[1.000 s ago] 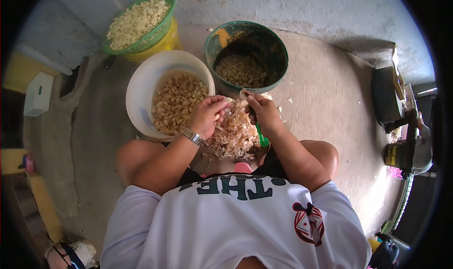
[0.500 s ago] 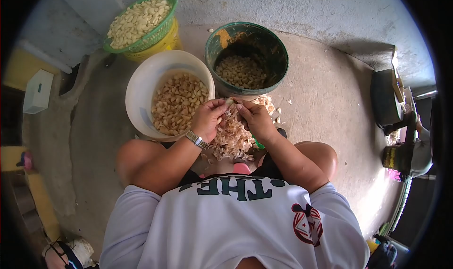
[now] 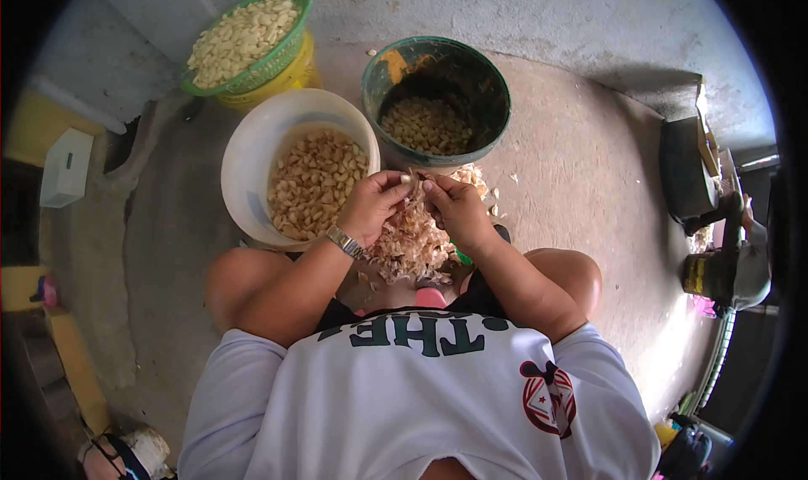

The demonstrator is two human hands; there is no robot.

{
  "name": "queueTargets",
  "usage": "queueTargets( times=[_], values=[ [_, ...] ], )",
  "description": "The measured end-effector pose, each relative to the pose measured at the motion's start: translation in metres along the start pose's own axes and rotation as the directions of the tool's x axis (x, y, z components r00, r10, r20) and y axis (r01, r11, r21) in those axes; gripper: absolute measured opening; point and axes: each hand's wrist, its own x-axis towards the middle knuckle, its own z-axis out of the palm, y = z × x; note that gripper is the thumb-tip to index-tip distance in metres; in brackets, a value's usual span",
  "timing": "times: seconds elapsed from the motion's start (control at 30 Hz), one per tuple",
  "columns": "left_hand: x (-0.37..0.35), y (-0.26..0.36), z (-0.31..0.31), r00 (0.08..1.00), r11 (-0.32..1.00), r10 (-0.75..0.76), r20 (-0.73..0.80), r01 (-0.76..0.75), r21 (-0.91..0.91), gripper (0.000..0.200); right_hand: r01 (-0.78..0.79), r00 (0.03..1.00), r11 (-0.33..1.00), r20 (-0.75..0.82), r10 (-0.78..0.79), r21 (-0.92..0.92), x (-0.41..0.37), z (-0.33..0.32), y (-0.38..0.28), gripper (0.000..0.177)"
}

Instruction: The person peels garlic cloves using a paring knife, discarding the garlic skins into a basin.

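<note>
My left hand (image 3: 374, 204), with a metal watch at the wrist, pinches a pale garlic clove (image 3: 406, 179) between thumb and finger. Close beside it, my right hand (image 3: 455, 206) has its fingers pressed together at the clove; what they hold is too small to tell. Below both hands lies a heap of papery peels (image 3: 412, 243). A white tub (image 3: 244, 173) of unpeeled-looking cloves (image 3: 311, 185) stands to the left. Beyond the hands is a dark green bucket (image 3: 497, 101) with cloves (image 3: 427, 125) at its bottom.
A green basket (image 3: 295, 38) heaped with pale cloves rests on a yellow bucket (image 3: 295, 78) at the back left, near the wall. A white box (image 3: 67, 169) is at the far left. Dark containers (image 3: 686, 173) stand at the right. Stray cloves lie beside the peels.
The clove shows paler and rounder in my left fingers. Both hands have shifted slightly, staying close together; the view has moved a little.
</note>
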Motion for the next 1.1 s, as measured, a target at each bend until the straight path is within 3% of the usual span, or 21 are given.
queueTargets(
  times=[0.1,0.2,0.3,0.33,0.43,0.47,0.57,0.6,0.7,0.73,0.8,0.93,1.03,1.1],
  values=[
    [0.0,0.008,0.003,0.996,0.99,-0.087,0.001,0.086,-0.112,0.012,-0.083,0.992,0.996,-0.091,0.086,0.031,0.0,-0.007,-0.004,0.024],
    [-0.001,0.013,0.004,0.99,0.971,-0.126,0.064,0.136,-0.195,0.013,-0.048,0.989,0.978,-0.126,0.075,0.205,0.0,-0.019,-0.011,0.023],
    [-0.001,0.017,0.006,0.987,0.98,-0.138,0.076,0.147,-0.132,0.014,-0.014,0.993,0.994,-0.111,0.026,0.108,0.0,-0.032,-0.011,0.022],
    [0.003,0.017,0.003,0.989,0.989,-0.136,0.066,0.139,-0.054,0.015,-0.076,0.994,0.994,-0.088,0.069,-0.078,0.0,-0.036,-0.012,0.022],
    [0.024,0.023,0.008,0.999,0.972,-0.051,0.006,0.048,0.232,0.017,0.036,0.998,0.864,0.063,-0.005,-0.502,-0.002,-0.038,-0.007,0.024],
    [0.035,0.033,0.015,0.999,0.954,-0.013,-0.034,0.023,0.298,0.018,-0.025,0.996,0.835,0.056,0.066,-0.549,-0.007,-0.036,-0.012,0.027],
    [0.073,0.06,0.031,0.994,0.912,0.006,-0.105,0.038,0.408,0.022,0.076,0.996,0.62,0.091,-0.008,-0.781,-0.002,-0.034,0.0,0.031],
    [0.079,0.067,0.033,0.984,0.94,-0.089,-0.154,0.134,0.314,0.023,0.054,0.996,0.605,0.085,0.022,-0.795,0.0,-0.034,0.001,0.032],
    [0.088,0.065,0.019,0.972,0.972,-0.233,-0.032,0.234,0.028,0.022,0.04,0.999,0.57,0.052,0.005,-0.821,-0.001,-0.035,-0.004,0.033],
    [0.084,0.06,0.015,0.972,0.968,-0.234,-0.018,0.231,-0.094,0.019,0.027,0.998,0.624,0.056,0.027,-0.781,0.001,-0.036,-0.004,0.032],
    [0.066,0.054,0.008,0.979,0.967,-0.2,0.046,0.204,-0.15,0.018,-0.01,0.994,0.722,0.072,0.083,-0.692,0.002,-0.039,-0.003,0.032],
    [0.019,0.044,-0.003,0.976,0.957,-0.184,0.117,0.205,-0.206,0.019,-0.116,0.986,0.944,0.078,0.147,-0.309,-0.003,-0.033,-0.009,0.027],
    [-0.005,0.037,-0.008,0.972,0.94,-0.219,0.084,0.233,-0.248,0.02,-0.11,0.984,0.991,0.132,0.119,-0.077,-0.008,-0.026,-0.008,0.027],
    [-0.011,0.029,-0.011,0.973,0.929,-0.223,0.053,0.229,-0.29,0.02,-0.051,0.989,0.992,0.129,0.066,-0.119,-0.008,-0.022,-0.004,0.026]
  ],
)
